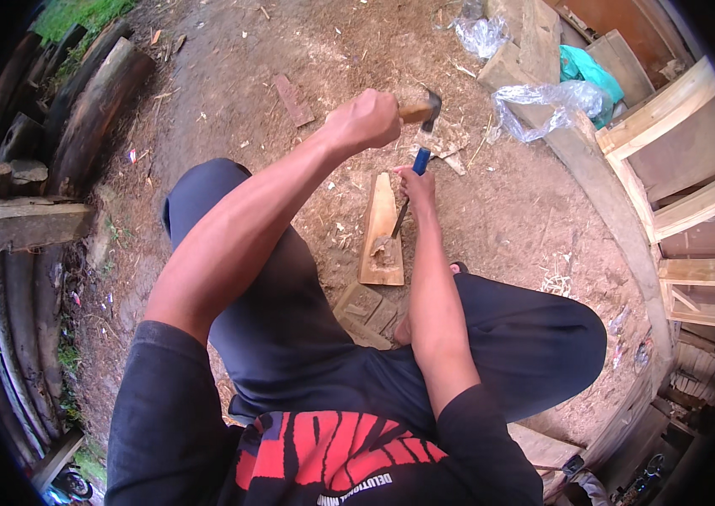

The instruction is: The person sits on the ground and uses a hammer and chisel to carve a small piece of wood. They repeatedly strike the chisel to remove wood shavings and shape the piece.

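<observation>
My left hand [364,120] is closed round the wooden handle of a hammer [432,110], held up with its dark metal head just above and beside the chisel. My right hand [418,187] grips a chisel [422,159] by its blue handle. The chisel leans, and its dark blade runs down to the tapered wood block [381,211]. Curled shavings [384,244] lie round the blade's tip, so the cutting edge is hard to see. The block rests on the ground between my legs, close to a second, greyish wood piece [364,314] with cuts in it.
Stacked logs [92,118] line the left side. On the right are a curved ledge [602,181], wooden frames [669,110], clear plastic [534,110] and a teal bag [585,74]. A flat reddish board [294,99] and scattered chips lie on the dirt ahead.
</observation>
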The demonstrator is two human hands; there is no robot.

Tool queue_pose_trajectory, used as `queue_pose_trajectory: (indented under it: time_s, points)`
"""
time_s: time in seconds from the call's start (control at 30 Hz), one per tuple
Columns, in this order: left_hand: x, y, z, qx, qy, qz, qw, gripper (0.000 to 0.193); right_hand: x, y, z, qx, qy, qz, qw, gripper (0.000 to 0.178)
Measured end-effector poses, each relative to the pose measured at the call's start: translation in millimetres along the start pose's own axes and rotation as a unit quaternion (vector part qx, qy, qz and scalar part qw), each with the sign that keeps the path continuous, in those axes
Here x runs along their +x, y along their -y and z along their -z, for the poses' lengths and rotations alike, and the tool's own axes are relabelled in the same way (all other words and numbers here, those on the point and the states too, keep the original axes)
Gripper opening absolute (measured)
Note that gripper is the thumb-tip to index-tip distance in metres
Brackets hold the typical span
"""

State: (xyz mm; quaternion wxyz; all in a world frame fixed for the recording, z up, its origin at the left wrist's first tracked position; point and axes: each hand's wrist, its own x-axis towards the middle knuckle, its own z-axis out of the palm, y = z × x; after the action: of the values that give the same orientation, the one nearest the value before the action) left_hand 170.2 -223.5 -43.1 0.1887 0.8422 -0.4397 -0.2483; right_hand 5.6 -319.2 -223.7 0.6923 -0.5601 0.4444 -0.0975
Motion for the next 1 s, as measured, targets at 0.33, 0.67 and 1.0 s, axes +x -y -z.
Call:
queue_pose_trajectory:
  time_s: [0.33,0.67,1.0]
  points:
    - [6,-8,5,-0.037,-0.004,-0.007,0.999,0.029,3,-2,-1,-0.010,0.010,0.005,1.000,0.014]
    - [-2,-4,8,-0.039,0.021,-0.025,0.999,0.030,-1,-4,-4,0.007,0.014,0.014,1.000,0.014]
    - [-11,-13,5,-0.040,0.022,-0.012,0.999,0.027,-7,-3,-7,0.010,0.010,0.019,1.000,0.014]
